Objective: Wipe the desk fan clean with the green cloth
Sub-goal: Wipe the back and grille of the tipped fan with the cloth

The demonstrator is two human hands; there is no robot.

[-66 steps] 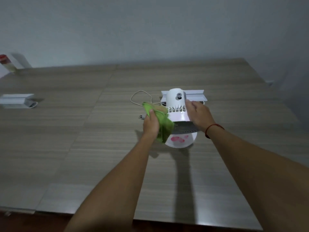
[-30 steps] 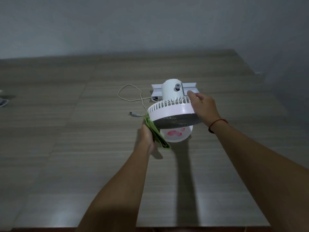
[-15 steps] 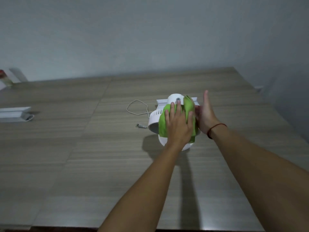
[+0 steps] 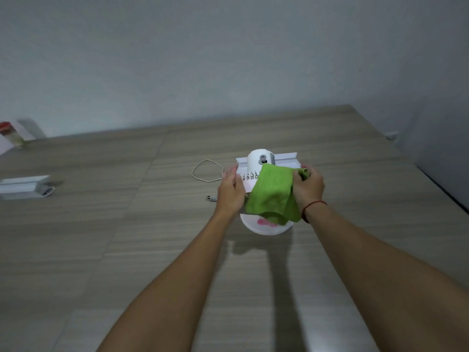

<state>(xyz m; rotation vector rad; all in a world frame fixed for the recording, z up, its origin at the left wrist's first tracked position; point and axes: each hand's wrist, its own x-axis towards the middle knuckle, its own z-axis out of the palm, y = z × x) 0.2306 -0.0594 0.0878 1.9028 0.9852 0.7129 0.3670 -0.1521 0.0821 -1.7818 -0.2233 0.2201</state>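
Observation:
A small white desk fan [image 4: 258, 161] stands on the wooden table, its round base [image 4: 264, 228] marked with a pink pattern. The green cloth [image 4: 272, 196] drapes over the fan's head and hides most of the grille. My right hand [image 4: 308, 186] grips the cloth's upper right corner against the fan's right side. My left hand [image 4: 229, 193] is pressed against the fan's left side, fingers curved on the rim. A red string circles my right wrist.
The fan's white cord [image 4: 205, 171] loops to the left, its plug [image 4: 210, 198] lying on the table [image 4: 127, 237]. A white rail [image 4: 286, 158] lies behind the fan. Another white rail [image 4: 24, 186] sits far left, a red-capped bottle [image 4: 10, 134] at the back left.
The cloth has passed from my left hand to my right. My left hand moved off the top of the fan to its left side; my right hand closed on the cloth.

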